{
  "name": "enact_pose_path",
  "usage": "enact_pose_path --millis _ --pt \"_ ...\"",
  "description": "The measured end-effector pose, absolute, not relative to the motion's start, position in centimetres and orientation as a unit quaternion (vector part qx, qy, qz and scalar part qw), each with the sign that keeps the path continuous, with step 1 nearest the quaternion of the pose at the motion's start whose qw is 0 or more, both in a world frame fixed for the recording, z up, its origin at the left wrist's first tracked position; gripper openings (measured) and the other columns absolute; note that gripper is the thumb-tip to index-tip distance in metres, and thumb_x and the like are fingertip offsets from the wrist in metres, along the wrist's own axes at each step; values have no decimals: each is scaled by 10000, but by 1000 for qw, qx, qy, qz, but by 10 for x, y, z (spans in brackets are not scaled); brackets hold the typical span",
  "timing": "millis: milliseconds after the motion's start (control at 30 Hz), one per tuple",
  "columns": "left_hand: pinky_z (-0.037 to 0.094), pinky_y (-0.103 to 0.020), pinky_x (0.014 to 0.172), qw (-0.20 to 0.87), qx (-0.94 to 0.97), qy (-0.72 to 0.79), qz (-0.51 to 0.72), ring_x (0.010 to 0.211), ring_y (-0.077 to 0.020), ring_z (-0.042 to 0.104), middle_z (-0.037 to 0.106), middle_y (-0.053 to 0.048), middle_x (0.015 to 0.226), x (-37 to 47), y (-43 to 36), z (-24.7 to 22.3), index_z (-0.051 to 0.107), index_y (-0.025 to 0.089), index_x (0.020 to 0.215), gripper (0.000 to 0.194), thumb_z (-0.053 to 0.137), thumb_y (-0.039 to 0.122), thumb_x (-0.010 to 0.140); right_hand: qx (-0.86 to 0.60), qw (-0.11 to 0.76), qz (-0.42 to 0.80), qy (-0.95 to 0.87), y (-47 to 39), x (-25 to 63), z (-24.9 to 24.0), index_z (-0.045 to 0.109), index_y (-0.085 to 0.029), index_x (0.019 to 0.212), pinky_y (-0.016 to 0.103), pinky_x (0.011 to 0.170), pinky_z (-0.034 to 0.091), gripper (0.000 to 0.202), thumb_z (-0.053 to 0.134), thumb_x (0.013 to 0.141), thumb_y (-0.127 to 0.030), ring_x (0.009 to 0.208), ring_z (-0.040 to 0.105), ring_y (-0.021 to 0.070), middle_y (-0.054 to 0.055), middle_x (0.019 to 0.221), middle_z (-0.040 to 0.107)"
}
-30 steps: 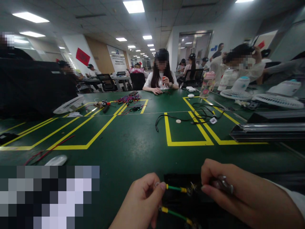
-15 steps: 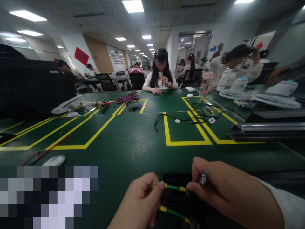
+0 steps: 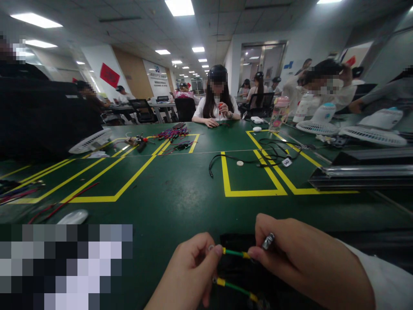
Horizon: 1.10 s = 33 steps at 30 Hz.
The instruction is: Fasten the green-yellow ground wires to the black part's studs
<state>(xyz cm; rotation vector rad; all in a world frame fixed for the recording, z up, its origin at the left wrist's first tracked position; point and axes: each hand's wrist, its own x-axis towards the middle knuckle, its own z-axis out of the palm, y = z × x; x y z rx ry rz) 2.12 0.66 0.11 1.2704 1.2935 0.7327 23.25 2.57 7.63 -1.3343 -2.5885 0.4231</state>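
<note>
Between my hands a short green wire (image 3: 235,253) with yellow ends is stretched. My left hand (image 3: 190,271) pinches its left end, where a ring terminal shows at the fingertips. The thumb and finger of my right hand (image 3: 297,249) close on the right end, and a small shiny metal piece (image 3: 268,241) sticks out from the same hand. Below, a second green wire (image 3: 237,289) with yellow ends hangs over a black item (image 3: 232,271); its left terminal is close to my left hand. What joins the wires at the right is hidden or too dark to tell.
On the green table (image 3: 180,185) are a black cable (image 3: 232,158), a white disc (image 3: 240,163), red wires (image 3: 75,196) and black-silver bars (image 3: 364,172) at the right. Bundled wires (image 3: 172,133) and a fan (image 3: 92,141) stand further off. A person (image 3: 217,101) sits opposite.
My right hand has shifted slightly left, and its fingers now cover more of the wire's right end. The metal piece has tilted. Wires have appeared at the far left edge.
</note>
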Motion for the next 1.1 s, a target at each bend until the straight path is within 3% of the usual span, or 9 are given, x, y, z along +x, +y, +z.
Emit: enact_pose_path --millis 600,800,1100 --pt "227 -148 315 568 532 544 314 296 -49 392 470 104 463 20 7 0 453 211 649 313 491 402 894 -438 104 146 -881 28 237 80 497 -244 775 240 452 279 108 561 845 -195 481 545 153 -45 614 617" --pt "231 -147 307 568 529 547 313 292 -52 393 477 102 460 21 7 -1 432 220 639 323 497 419 885 -462 145 180 -856 37 242 89 416 -252 718 251 460 299 230 471 937 -291 478 445 145 -63 566 489" --pt "208 -152 318 561 541 546 306 277 -43 381 458 108 461 20 7 -2 438 216 638 321 482 404 894 -486 180 158 -840 34 227 78 462 -242 700 240 439 281 259 553 925 -332 444 484 136 -67 519 511"
